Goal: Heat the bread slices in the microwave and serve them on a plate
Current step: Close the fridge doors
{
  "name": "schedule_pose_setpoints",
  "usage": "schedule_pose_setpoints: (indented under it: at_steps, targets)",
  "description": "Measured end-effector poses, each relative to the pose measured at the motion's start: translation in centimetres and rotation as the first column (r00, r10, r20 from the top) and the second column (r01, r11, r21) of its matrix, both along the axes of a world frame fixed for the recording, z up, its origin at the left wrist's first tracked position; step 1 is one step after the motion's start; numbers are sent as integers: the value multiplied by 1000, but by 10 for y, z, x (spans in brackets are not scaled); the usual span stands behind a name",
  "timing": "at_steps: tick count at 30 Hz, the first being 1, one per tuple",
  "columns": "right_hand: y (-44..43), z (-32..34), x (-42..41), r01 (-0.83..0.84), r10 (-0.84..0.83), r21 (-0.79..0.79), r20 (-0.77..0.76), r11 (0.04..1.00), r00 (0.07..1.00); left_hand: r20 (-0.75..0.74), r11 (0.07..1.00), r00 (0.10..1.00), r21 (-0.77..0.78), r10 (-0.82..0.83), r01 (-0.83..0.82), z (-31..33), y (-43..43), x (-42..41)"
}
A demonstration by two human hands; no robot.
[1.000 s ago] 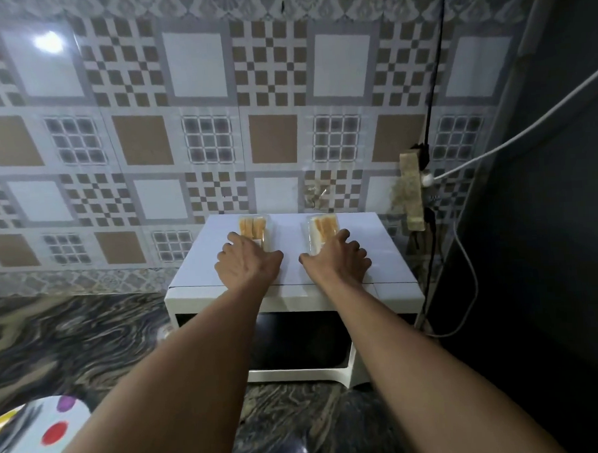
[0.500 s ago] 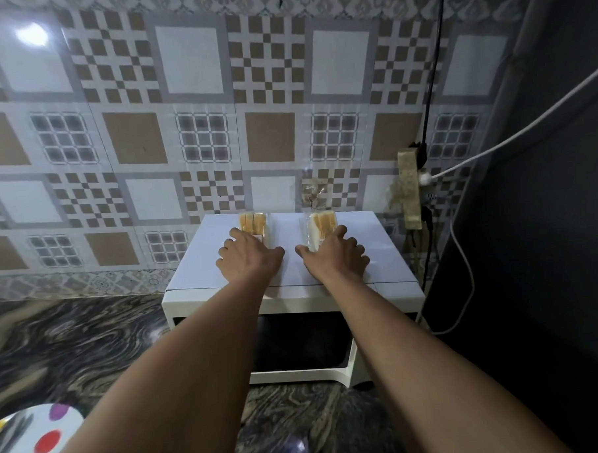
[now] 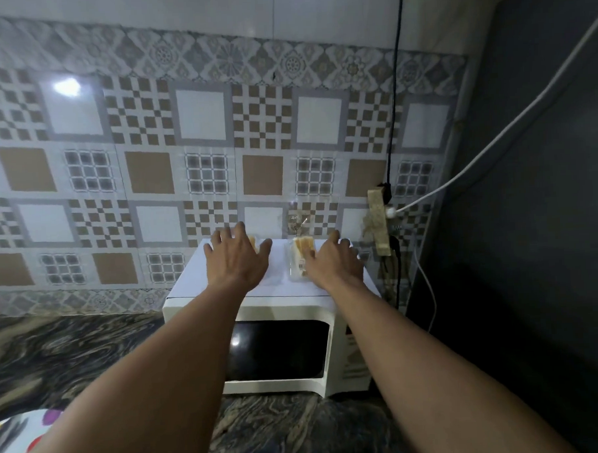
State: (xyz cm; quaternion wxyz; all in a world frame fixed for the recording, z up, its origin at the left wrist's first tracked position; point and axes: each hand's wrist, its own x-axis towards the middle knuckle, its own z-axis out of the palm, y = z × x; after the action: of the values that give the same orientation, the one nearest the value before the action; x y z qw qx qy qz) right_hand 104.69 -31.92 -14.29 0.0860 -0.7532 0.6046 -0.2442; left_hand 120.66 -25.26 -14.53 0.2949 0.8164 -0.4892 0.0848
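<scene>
- Fingers (image 3: 228, 237) of both hands are now spread straight and grip nothing; half a second ago they were curled.
- The left hand (image 3: 235, 261) covers the left bread pack (image 3: 253, 242); the right hand (image 3: 335, 264) is at the edge of the right pack (image 3: 299, 257).
- Both packs lie mid-frame on top of the microwave (image 3: 279, 350), door closed; pickup looks imminent.

Two bread packs (image 3: 253, 242) (image 3: 300, 257), one microwave (image 3: 348, 356), two hands (image 3: 237, 261) (image 3: 337, 264), one spotted plate (image 3: 15, 440) and two cables (image 3: 394, 119) (image 3: 492, 143)
</scene>
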Motion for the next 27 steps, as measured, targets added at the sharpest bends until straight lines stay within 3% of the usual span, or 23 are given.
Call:
schedule_pose_setpoints:
  at_steps: [6,14,22,27]
  targets:
    - [42,42,-62,-98,88,-71,-126,993,988,136,988,979,-25,-149,154,34,32,-36]
    - [122,77,-141,-35,17,-167,-104,985,994,196,904,893,-56,-406,423,61,73,-102]
    - [232,84,-217,176,-213,-213,-169,961,962,224,780,766,-38,-603,625,67,135,-170]
    - [304,100,-279,316,-382,-285,-220,905,897,273,657,636,-19,-721,753,81,172,-233]
